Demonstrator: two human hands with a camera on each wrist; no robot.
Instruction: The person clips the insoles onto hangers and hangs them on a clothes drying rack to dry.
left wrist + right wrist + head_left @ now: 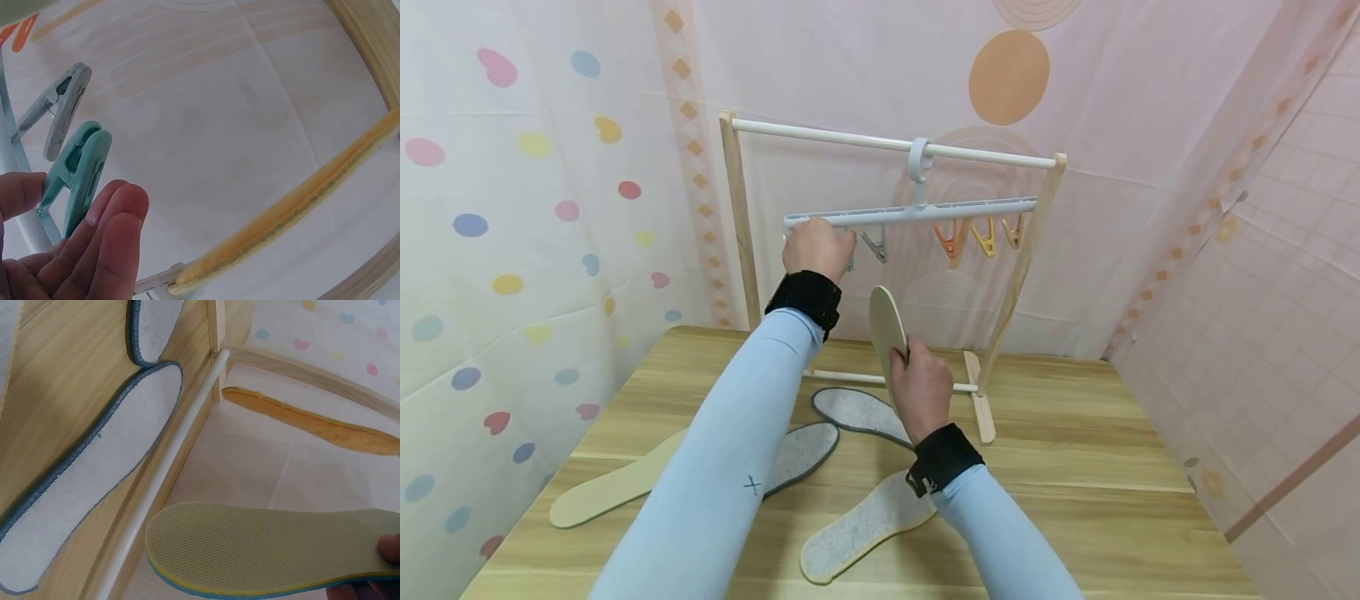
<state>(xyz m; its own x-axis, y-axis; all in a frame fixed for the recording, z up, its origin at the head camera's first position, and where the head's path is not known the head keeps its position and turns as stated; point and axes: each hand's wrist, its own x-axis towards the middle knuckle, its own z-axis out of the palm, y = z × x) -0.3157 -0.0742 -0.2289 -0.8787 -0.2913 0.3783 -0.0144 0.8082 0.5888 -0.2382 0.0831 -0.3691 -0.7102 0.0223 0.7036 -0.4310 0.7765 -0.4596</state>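
Observation:
My left hand (820, 248), raised to the left end of the pale blue hanger (865, 218), pinches a teal clothespin (84, 165) between thumb and fingers. In the left wrist view, a grey clothespin (62, 106) hangs beside it. An orange-yellow insole (281, 209) hangs near the hanger's left end; the right wrist view shows its orange face. My right hand (925, 387) grips a beige insole (886, 321) by its lower part, tilted upright below the hanger. Its mesh face and yellow-and-blue edge show in the right wrist view.
The hanger hooks over the white top bar (820, 133) of a wooden rack. Orange (950, 242) and yellow clothespins (985, 239) hang to the right. On the wooden table (1060, 483) lie grey insoles (857, 410), a yellow-edged insole (865, 525) and another beige insole (617, 483).

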